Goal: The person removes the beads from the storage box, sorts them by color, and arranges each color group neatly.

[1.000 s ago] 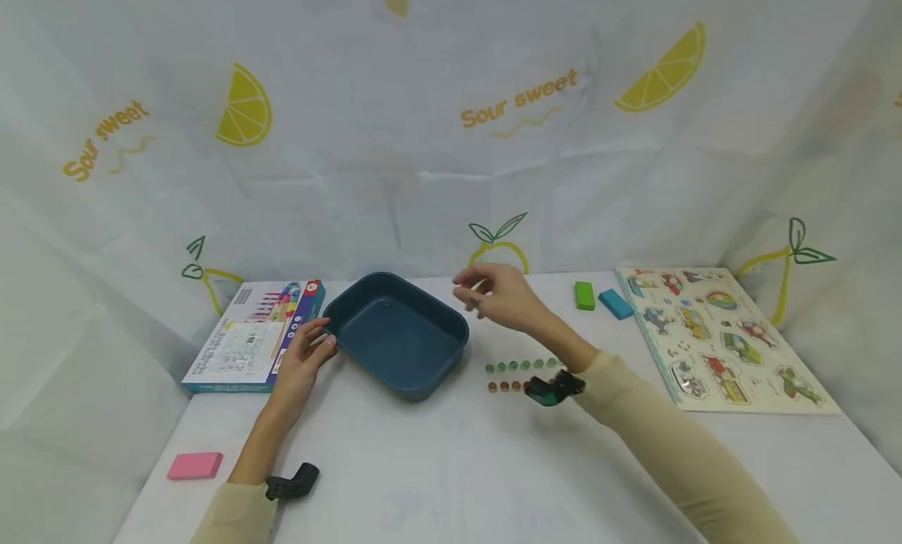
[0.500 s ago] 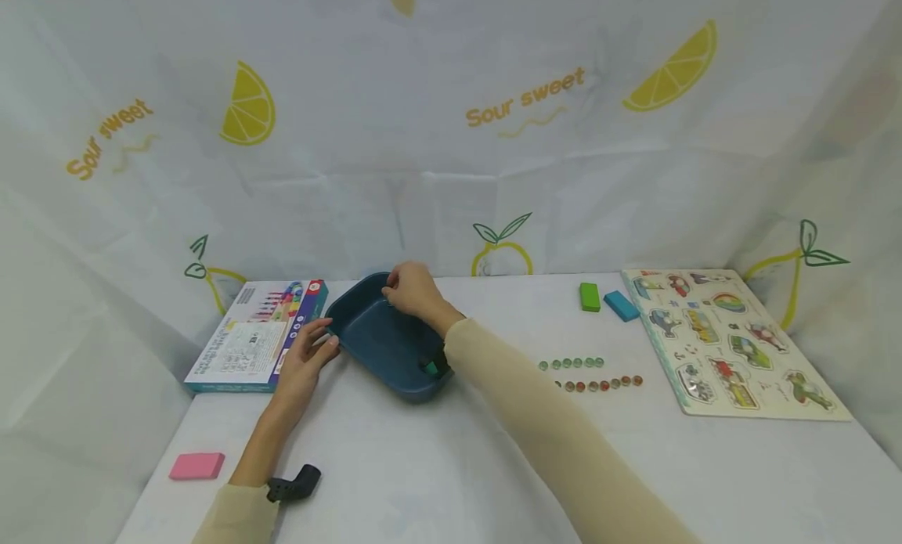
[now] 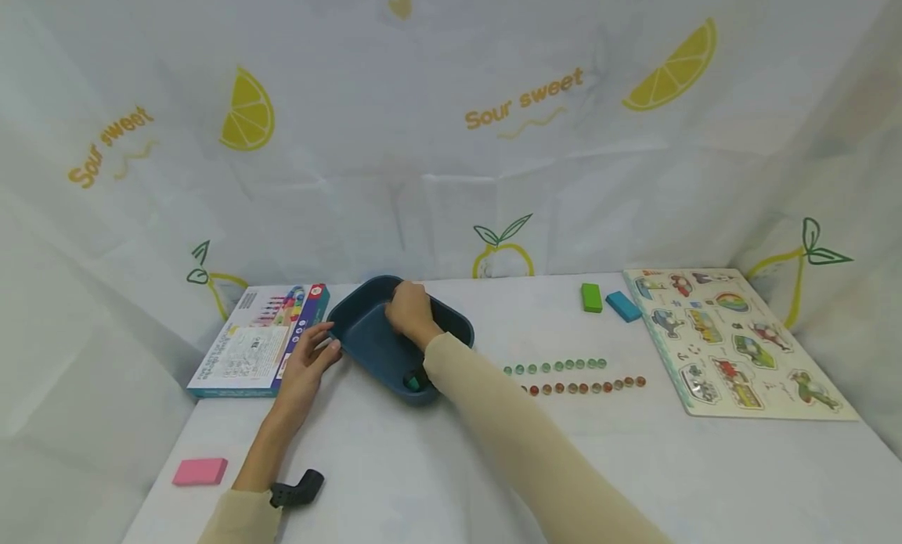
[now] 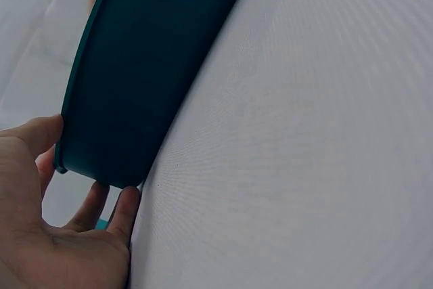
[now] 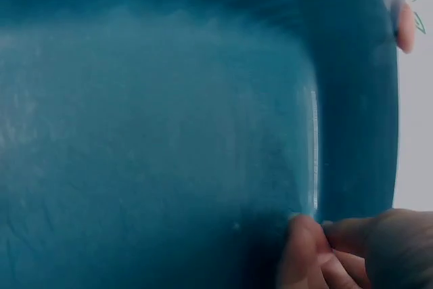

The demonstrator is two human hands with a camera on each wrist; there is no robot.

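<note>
A dark blue rectangular basin [image 3: 366, 356] with rounded corners stands at the table's back middle. My left hand [image 3: 308, 364] rests at its left corner; in the left wrist view the thumb touches near the rim and relaxed fingertips touch the outer wall. My right hand [image 3: 411, 313] reaches down inside the basin. In the right wrist view its thumb and finger pinch together at the floor's corner, on a small glass marble [image 5: 327, 223] mostly hidden by the fingertips. To the right lie a row of green glass marbles [image 3: 559, 366] and a row of reddish ones [image 3: 583, 388], partly behind the right sleeve.
A flat printed box [image 3: 247, 348] lies left of the basin, with a pink block [image 3: 200, 472] nearer the front. Green [image 3: 591, 297] and blue [image 3: 623, 306] blocks lie at the back right, beside a picture puzzle board [image 3: 733, 348]. A white printed cloth [image 3: 395, 207] hangs behind.
My right hand has moved left from above the table into the basin, then lower toward its floor. The left hand stays at the corner. A marble seen in the basin earlier is now covered.
</note>
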